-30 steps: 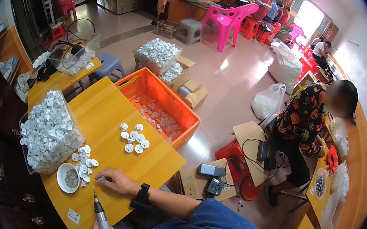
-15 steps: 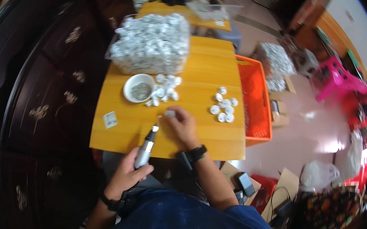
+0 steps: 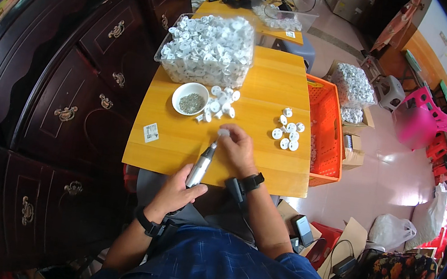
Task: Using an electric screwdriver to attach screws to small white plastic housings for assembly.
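My left hand is wrapped round a silver and black electric screwdriver near the table's front edge, its tip pointing away from me. At that tip, my right hand pinches a small white plastic part; the bit appears to touch it, though the fingers hide some of the contact. Beyond them stands a white bowl holding small metal pieces that look like screws. Beside the bowl lies a loose cluster of white plastic parts. Several similar round parts lie in a group at the right.
A clear tub heaped with white parts stands at the far left of the yellow table. An orange crate adjoins the table's right edge. Dark drawers stand at the left. A square label lies on the tabletop.
The screwdriver tip and the white part have come together; a small gap was between them before. The whole view has shifted, with the table sitting farther right and higher.
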Tool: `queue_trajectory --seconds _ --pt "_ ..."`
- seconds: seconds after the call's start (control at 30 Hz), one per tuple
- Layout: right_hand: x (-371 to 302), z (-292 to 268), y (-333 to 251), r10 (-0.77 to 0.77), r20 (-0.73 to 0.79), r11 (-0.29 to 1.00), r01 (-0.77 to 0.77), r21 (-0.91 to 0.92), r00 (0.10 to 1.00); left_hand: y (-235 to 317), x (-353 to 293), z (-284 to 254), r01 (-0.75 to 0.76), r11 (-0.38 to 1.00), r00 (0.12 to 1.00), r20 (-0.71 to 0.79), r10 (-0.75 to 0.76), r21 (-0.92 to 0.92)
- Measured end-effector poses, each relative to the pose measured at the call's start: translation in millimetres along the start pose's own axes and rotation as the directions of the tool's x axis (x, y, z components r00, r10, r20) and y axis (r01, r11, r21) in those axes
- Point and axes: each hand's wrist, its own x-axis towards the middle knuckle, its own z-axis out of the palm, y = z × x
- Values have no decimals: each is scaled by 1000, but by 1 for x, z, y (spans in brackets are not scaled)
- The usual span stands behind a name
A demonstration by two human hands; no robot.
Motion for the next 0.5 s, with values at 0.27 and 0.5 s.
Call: queue_trajectory --seconds 0.27,0.5 --pt "2 -3 5 26 14 999 -26 22 1000 6 3 0 13 999 1000 -6 -13 43" --pt "1 -1 2 14 18 1000 -14 10 1000 3 6 -1 58 997 998 9 -59 47"
